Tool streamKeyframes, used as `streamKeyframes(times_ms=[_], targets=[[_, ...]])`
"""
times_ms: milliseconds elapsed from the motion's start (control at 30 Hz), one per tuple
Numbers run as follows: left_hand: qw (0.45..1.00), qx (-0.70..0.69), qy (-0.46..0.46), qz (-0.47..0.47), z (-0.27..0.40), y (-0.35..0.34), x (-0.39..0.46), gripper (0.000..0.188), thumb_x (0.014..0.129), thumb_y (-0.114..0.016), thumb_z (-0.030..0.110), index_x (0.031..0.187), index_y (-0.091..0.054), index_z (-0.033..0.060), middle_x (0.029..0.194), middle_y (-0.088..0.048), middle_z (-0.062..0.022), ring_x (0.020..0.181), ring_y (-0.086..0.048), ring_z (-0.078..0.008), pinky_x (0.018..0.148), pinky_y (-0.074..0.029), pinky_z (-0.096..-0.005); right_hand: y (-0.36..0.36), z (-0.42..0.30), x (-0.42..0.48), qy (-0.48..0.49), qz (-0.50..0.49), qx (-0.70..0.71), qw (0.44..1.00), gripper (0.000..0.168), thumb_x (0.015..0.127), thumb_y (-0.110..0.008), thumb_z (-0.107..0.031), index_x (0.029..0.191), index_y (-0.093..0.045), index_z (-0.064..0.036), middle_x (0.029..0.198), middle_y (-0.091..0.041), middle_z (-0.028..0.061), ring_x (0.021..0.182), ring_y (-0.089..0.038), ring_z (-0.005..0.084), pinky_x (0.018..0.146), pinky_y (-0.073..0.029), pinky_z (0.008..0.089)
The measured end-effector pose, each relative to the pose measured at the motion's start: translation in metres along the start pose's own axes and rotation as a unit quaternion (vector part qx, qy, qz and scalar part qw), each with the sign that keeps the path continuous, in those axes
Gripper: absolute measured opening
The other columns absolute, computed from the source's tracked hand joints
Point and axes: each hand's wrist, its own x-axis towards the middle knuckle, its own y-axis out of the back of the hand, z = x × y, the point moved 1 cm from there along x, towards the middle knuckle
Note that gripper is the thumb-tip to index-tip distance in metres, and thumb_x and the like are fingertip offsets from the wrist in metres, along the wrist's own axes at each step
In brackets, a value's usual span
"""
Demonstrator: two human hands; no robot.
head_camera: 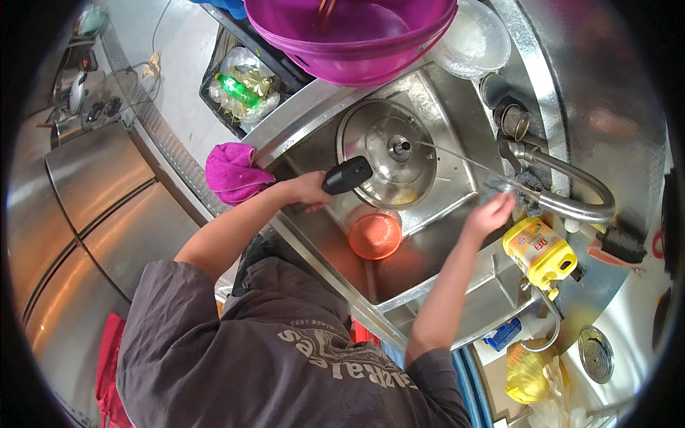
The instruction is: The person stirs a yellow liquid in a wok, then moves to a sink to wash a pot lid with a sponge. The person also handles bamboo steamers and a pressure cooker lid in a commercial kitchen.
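My left hand grips a utensil by its black handle over the left side of the stainless steel sink. The far end of that utensil is hidden behind the hand. My right hand is under the curved tap, fingers drawn together. A grey blur lies at its fingertips; whether it is held is unclear. From the spout a thin water stream falls towards a round steel lid with a black knob, lying in the basin. Nearer me in the basin sits an orange plastic bowl.
A purple tub stands at the sink's far edge beside a translucent basin. Right are a yellow detergent jug, a grey scouring pad and a brush. A magenta cloth hangs left, near a rubbish bin.
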Motion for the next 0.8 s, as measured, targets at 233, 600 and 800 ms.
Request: streamKeyframes(times_ms=[233,600,800], targets=[[1.0,-0.013,0.002,0.017,-0.007,-0.006,0.005,0.034,0.077,-0.064,0.008,0.103,-0.043,0.0002,0.059,-0.053,-0.005,0.043,-0.052,-0.0119,0.037,-0.042,-0.0273,-0.087,0.035,-0.102,-0.02,-0.255,-0.123,0.959,0.023,0.082,-0.061,-0.013,0.103,-0.064,-0.003,0.097,-0.064,0.0181,0.093,-0.06,0.0349,0.083,-0.047,0.0392],[0.979,0.182,0.024,0.089,0.004,0.006,0.009,0.035,0.074,-0.059,0.009,0.101,-0.042,-0.0047,0.058,-0.054,-0.0132,0.043,-0.056,-0.022,0.039,-0.044,-0.0348,-0.144,0.088,-0.054,-0.07,-0.503,-0.035,0.861,0.022,0.085,-0.054,-0.002,0.102,-0.067,-0.006,0.1,-0.067,0.0088,0.094,-0.062,0.0196,0.086,-0.046,0.0296],[0.983,0.163,0.043,0.07,0.005,0.005,0.016,0.037,0.074,-0.058,0.008,0.104,-0.042,-0.0047,0.058,-0.054,-0.0132,0.043,-0.056,-0.0226,0.039,-0.044,-0.0354,-0.152,0.076,-0.023,0.005,-0.568,-0.14,0.811,0.023,0.083,-0.053,-0.002,0.099,-0.068,-0.006,0.101,-0.066,0.013,0.095,-0.063,0.0258,0.087,-0.046,0.0325]])
